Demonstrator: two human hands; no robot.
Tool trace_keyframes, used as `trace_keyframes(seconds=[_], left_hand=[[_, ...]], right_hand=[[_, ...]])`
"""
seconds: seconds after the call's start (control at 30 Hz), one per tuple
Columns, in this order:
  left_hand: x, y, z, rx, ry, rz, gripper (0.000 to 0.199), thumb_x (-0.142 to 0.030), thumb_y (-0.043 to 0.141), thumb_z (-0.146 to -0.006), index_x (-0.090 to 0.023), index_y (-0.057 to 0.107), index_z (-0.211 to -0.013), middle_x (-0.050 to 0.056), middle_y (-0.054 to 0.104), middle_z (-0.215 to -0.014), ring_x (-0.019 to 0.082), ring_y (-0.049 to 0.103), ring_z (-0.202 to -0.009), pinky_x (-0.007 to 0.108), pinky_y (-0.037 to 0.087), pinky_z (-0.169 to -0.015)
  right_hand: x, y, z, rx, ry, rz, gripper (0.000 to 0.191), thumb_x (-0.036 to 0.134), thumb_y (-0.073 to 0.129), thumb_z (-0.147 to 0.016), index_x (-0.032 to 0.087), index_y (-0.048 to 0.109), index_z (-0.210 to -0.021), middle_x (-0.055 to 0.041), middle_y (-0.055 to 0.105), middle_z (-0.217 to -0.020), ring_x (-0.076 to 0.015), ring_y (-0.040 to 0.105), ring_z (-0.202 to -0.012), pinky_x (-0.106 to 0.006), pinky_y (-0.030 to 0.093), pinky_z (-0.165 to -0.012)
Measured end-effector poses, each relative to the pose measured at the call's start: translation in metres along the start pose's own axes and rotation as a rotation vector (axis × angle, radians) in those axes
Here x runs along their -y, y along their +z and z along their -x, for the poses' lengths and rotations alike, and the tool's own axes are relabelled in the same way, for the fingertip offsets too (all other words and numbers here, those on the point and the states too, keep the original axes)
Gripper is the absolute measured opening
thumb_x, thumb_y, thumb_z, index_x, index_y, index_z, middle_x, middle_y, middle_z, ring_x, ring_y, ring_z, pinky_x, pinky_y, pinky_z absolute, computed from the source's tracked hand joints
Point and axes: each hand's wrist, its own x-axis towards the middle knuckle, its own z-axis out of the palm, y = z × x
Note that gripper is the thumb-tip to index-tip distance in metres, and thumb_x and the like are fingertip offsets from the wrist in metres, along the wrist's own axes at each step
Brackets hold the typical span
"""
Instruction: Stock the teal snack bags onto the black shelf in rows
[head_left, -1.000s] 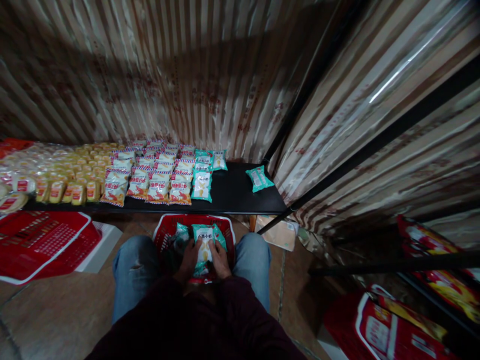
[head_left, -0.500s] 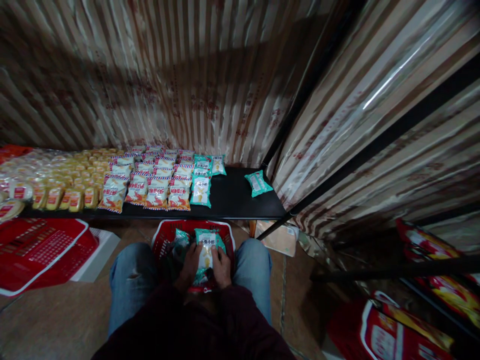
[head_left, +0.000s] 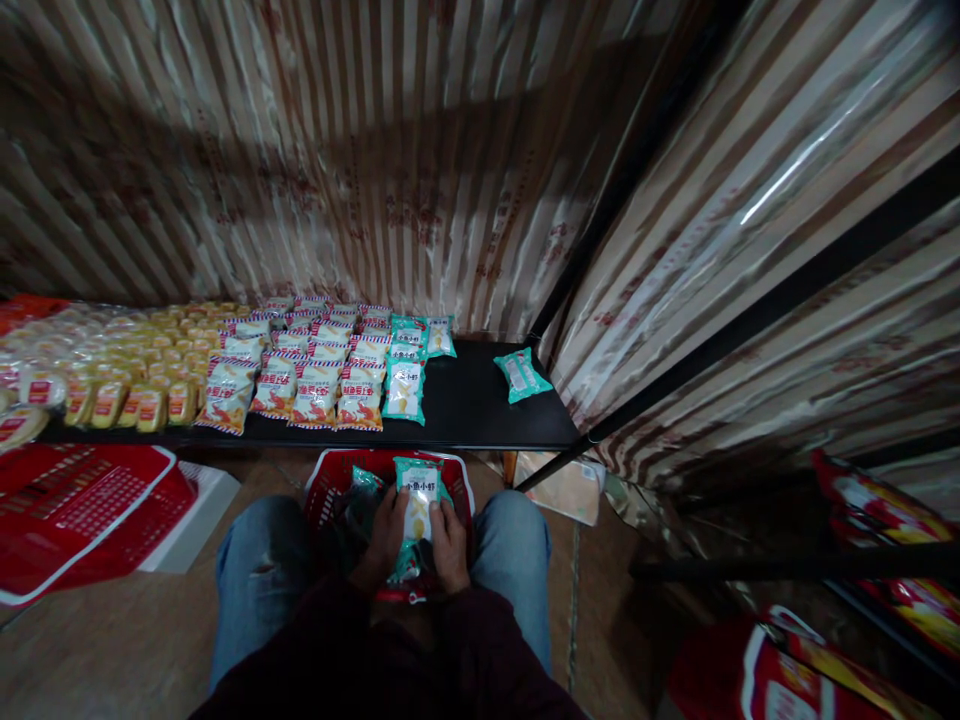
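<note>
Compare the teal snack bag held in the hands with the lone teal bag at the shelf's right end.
The held teal bag shows bold dark lettering; the lone teal bag shows a pale panel without it. The left hand and right hand grip the held teal bag; the lone teal bag lies untouched on the shelf. Both have teal wrappers.

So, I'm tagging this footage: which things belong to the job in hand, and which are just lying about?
Likely involved:
left hand
right hand
green bag held in both
red basket between the knees
shelved green bags

Apparently aside:
far-left basket
white box
</note>
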Motion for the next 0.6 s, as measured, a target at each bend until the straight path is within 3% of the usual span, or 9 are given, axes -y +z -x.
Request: trace_keyframes(seconds=[0.17,0.33,0.6], left_hand=[[0.001,-0.003,-0.006,0.006,-0.03,0.052,0.038,-0.053,0.054,-0.075,-0.017,0.062,-0.087,0.008,0.069,-0.081,0.025,0.064,-0.087,0.035,0.053,-0.073],[-0.008,-0.002,-0.006,-0.023,-0.026,0.03,0.038,-0.052,0.057,-0.073,-0.017,0.061,-0.085,0.009,0.069,-0.089,0.025,0.062,-0.096,0.034,0.051,-0.081],[-0.02,0.001,-0.001,0.001,0.004,0.05,0.048,-0.06,0.059,-0.071,-0.015,0.061,-0.088,0.006,0.068,-0.079,0.021,0.063,-0.08,0.032,0.05,-0.071]], right_hand=[[0.004,0.002,0.001,0.016,-0.011,0.1,0.045,0.057,0.053,-0.083,0.019,0.069,-0.099,-0.0082,0.072,-0.088,-0.0237,0.063,-0.078,-0.032,0.048,-0.07],[0.007,0.002,0.0,-0.024,-0.031,0.134,0.046,0.057,0.052,-0.084,0.017,0.069,-0.101,-0.0086,0.072,-0.087,-0.0226,0.063,-0.078,-0.03,0.048,-0.069],[0.004,0.003,-0.001,-0.068,-0.035,0.207,0.05,0.056,0.048,-0.087,0.013,0.067,-0.105,-0.0089,0.072,-0.086,-0.0193,0.064,-0.074,-0.027,0.05,-0.064]])
